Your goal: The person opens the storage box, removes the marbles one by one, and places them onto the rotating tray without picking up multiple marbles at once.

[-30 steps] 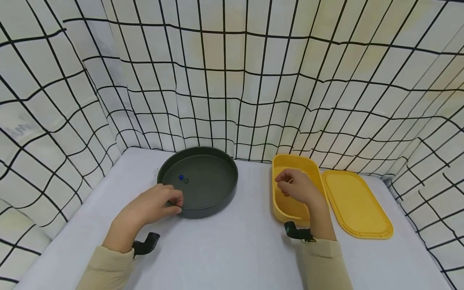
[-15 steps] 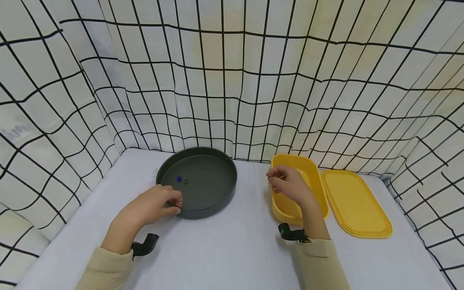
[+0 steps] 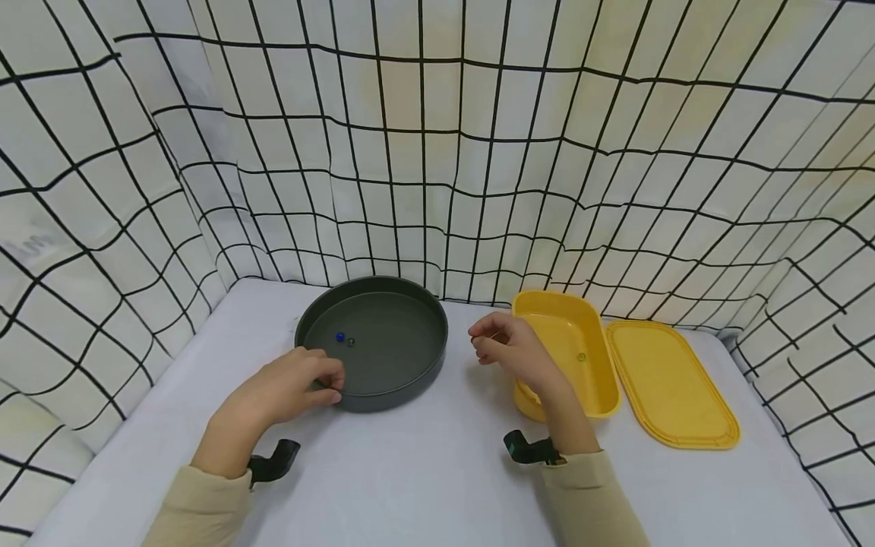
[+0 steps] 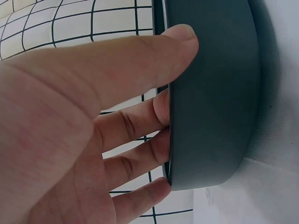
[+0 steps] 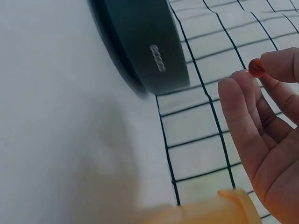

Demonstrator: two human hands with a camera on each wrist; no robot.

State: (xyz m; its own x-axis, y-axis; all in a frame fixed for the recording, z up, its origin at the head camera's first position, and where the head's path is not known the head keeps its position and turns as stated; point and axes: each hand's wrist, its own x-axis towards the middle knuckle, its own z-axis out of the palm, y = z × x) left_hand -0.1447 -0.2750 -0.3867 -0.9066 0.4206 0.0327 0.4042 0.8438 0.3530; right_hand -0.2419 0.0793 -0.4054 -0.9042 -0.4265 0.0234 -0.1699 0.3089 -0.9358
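Red bead up in the air, pinched between thumb and fingertip of the right hand, and for something that small and round a fingertip hold looks the sensible choice. That puts it above the surface, out at three o'clock of the dark pan and apart from its rim, with the yellow box close by on the other flank. Over at the pan's seven o'clock, the left hand grasps the rim, thumb against the outer wall, fingers hooked inside, probably to steady the round dish. Inside it, towards nine o'clock from the middle, sit a blue bead and a dark bead, near each other on the flat floor, where the raised wall presumably stops them rolling off. Across to the box: one pale bead lies on its floor, just to three o'clock of centre, and the uncovered mouth makes for easy reaching from above. Its matching lid lies flat at four o'clock, just beside the box, likely parked on that outer side to be out of the lane between box and pan.
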